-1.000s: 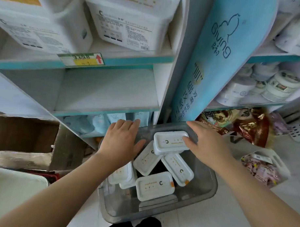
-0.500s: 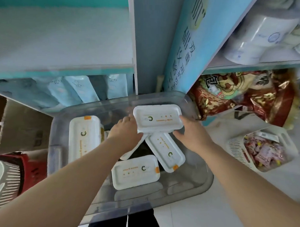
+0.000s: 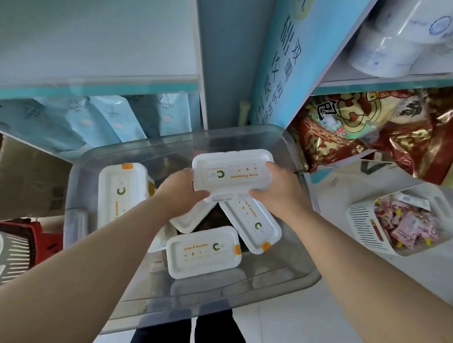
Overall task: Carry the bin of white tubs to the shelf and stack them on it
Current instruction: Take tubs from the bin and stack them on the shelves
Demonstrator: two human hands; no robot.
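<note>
Head camera: a person's two hands clamp a white tub (image 3: 233, 174) from either end above a clear plastic bin (image 3: 241, 313) that stands at the foot of a white and teal shelf (image 3: 95, 84). The left hand (image 3: 179, 192) grips the tub's left end with its thumb curled along the near edge, while the right hand (image 3: 278, 193) wraps the right end, fingers over the far corner. The tub is held lid up and roughly level over the far half of the bin, its green ring logo facing the camera. Below it more white tubs lie loose in the bin: a long one (image 3: 122, 190) against the left wall, one (image 3: 203, 251) lying crosswise nearest the camera, an angled one (image 3: 252, 223) on the right and another (image 3: 190, 219) partly hidden under the left wrist. Pale blue pouches (image 3: 114, 118) stand in the compartment behind the bin. A blue printed panel (image 3: 288, 58) leans at the shelf's upright, with a red and gold bag (image 3: 363, 130) and a white slotted basket (image 3: 367, 217) of pink wrapped sweets to the right
</note>
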